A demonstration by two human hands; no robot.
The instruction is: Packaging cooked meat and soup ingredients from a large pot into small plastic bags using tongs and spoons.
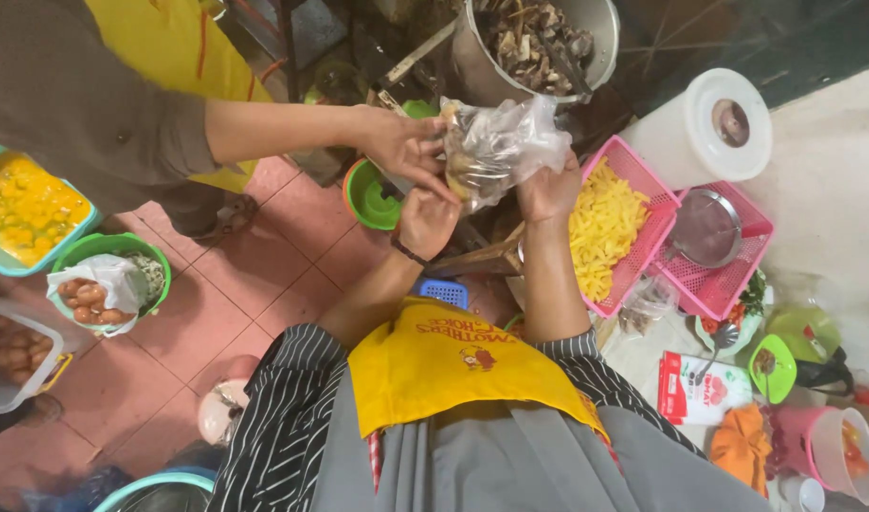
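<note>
Bagging step, by the look: left hand (427, 220) and right hand (548, 190), fingers clamped on clear plastic bag (506, 142) mid-scene, near the far pot (600, 28); co-worker's hand (403, 147) pinches its left side; steady grip needed

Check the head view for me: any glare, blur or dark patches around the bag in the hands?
Head view: clear plastic bag shows white glare patches hiding its contents; left hand and right hand are fairly sharp; the big pot area is dim; the frame edges bend, fisheye-like.
</note>
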